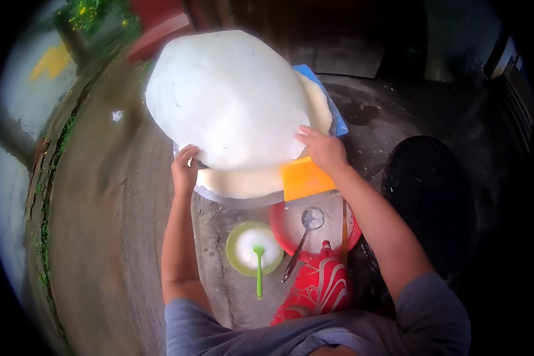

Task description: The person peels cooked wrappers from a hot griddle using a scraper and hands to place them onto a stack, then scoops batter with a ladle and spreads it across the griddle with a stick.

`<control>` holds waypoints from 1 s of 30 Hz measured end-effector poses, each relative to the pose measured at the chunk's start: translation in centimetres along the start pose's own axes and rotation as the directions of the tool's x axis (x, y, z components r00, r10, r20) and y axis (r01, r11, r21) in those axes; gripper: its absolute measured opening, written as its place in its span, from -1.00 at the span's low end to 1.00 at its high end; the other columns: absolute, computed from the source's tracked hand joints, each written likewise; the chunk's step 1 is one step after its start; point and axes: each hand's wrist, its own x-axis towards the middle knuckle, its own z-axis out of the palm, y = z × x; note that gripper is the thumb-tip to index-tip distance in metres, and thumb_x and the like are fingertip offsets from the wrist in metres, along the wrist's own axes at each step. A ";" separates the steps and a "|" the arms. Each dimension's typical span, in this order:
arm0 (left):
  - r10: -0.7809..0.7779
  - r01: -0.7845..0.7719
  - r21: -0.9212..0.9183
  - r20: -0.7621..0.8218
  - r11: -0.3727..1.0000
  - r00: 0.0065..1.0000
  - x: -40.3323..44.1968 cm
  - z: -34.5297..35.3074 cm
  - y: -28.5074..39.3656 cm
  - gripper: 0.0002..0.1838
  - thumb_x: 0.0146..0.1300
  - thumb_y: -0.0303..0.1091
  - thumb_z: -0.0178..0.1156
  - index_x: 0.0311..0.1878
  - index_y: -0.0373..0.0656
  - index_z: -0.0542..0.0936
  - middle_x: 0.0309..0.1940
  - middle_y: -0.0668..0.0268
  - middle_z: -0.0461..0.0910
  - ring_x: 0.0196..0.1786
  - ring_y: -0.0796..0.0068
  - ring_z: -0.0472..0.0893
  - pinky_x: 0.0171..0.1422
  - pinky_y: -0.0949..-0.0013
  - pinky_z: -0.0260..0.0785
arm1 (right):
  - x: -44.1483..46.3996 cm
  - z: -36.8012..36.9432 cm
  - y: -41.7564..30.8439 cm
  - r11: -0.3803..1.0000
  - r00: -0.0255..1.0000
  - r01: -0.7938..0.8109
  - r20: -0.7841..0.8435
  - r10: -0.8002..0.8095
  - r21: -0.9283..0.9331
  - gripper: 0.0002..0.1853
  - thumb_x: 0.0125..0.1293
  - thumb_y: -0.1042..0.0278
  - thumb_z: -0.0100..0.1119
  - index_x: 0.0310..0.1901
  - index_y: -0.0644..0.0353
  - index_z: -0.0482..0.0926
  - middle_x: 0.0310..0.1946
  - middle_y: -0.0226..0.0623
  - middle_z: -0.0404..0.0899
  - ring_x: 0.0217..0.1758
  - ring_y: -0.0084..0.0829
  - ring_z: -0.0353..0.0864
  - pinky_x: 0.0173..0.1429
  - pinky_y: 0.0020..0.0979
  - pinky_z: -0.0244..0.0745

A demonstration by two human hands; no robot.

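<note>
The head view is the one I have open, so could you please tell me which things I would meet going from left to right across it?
White scrap on the ground → left hand → green bowl → right hand → large black round thing.

Underneath, a grey-brown concrete floor (142, 237), stained, with darker patches toward the right. Directly on it, toward the left, a small crumpled white scrap (117, 115). Near the bottom centre, a round yellow-green bowl (231, 257) with white contents and, just beside its right edge, a round red basin (276, 225), base hidden.
</note>
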 end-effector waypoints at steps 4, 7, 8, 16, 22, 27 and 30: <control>-0.080 0.082 -0.010 0.111 0.997 0.991 -2.4 0.7 -1.1 -0.75 -0.03 -0.69 0.08 -0.29 -0.22 0.62 -0.17 0.16 0.60 0.00 0.22 0.56 0.07 0.33 0.39 | -0.9 1.9 0.5 0.997 0.983 -0.067 0.169 0.072 -0.038 -0.57 0.15 0.50 -0.11 -0.01 -0.17 0.58 0.18 -0.54 0.39 -0.11 -0.30 0.58 -0.01 -0.36 0.49; -0.159 0.148 0.081 0.155 0.986 0.975 -3.8 0.8 -1.5 -0.75 -0.04 -0.67 0.09 -0.29 -0.21 0.62 -0.17 0.17 0.60 -0.08 0.20 0.58 0.03 0.33 0.40 | -1.4 2.3 0.3 0.996 0.971 -0.087 0.220 0.093 -0.036 -0.59 0.16 0.49 -0.10 -0.01 -0.15 0.58 0.18 -0.52 0.40 -0.11 -0.30 0.59 -0.02 -0.36 0.50; -0.163 0.152 0.081 0.155 0.985 0.974 -4.1 0.8 -1.8 -0.75 -0.04 -0.67 0.09 -0.29 -0.21 0.62 -0.17 0.17 0.60 -0.08 0.20 0.58 0.03 0.33 0.40 | -1.4 2.4 0.4 0.997 0.972 -0.078 0.221 0.083 -0.029 -0.60 0.16 0.48 -0.10 -0.02 -0.13 0.58 0.17 -0.51 0.40 -0.12 -0.29 0.59 -0.03 -0.36 0.50; -0.125 0.115 0.084 0.120 0.990 0.985 -3.8 1.6 -0.6 -0.78 -0.01 -0.62 0.12 -0.27 -0.18 0.62 -0.18 0.15 0.59 -0.07 0.18 0.57 0.03 0.31 0.40 | 1.6 0.0 1.2 1.000 0.999 0.024 0.036 -0.023 -0.006 -0.70 0.17 0.45 -0.03 -0.12 -0.05 0.62 0.09 -0.51 0.48 -0.15 -0.28 0.60 -0.06 -0.36 0.51; -0.057 0.059 -0.012 0.155 0.998 0.986 -4.2 2.4 3.0 -0.80 0.01 -0.62 0.14 -0.28 -0.20 0.63 -0.19 0.20 0.59 -0.08 0.25 0.56 0.01 0.34 0.39 | 0.1 0.3 5.8 0.987 0.989 0.024 0.151 0.000 -0.160 -0.69 0.16 0.40 0.04 -0.06 -0.11 0.60 0.15 -0.49 0.42 -0.17 -0.25 0.60 -0.08 -0.35 0.52; -0.051 0.052 -0.009 0.063 0.999 0.997 -3.8 1.3 3.6 -0.83 0.01 -0.61 0.18 -0.28 -0.22 0.63 -0.24 0.23 0.60 -0.11 0.32 0.57 -0.03 0.38 0.40 | -2.1 1.2 3.4 0.994 0.937 0.040 0.350 -0.001 -0.103 -0.30 0.07 0.33 0.20 0.29 -0.26 0.22 0.34 -0.43 0.15 -0.21 -0.16 0.59 -0.10 -0.28 0.52; -0.018 0.015 0.066 0.051 0.998 0.999 -2.9 1.4 4.0 -0.90 0.01 -0.55 0.19 -0.36 -0.20 0.62 -0.30 0.22 0.59 -0.14 0.19 0.54 -0.07 0.28 0.40 | -2.9 2.4 0.7 0.997 0.947 0.075 0.310 -0.081 0.032 -0.20 0.03 0.19 0.28 0.33 -0.28 0.11 0.35 -0.32 0.12 -0.22 -0.13 0.59 -0.15 -0.28 0.53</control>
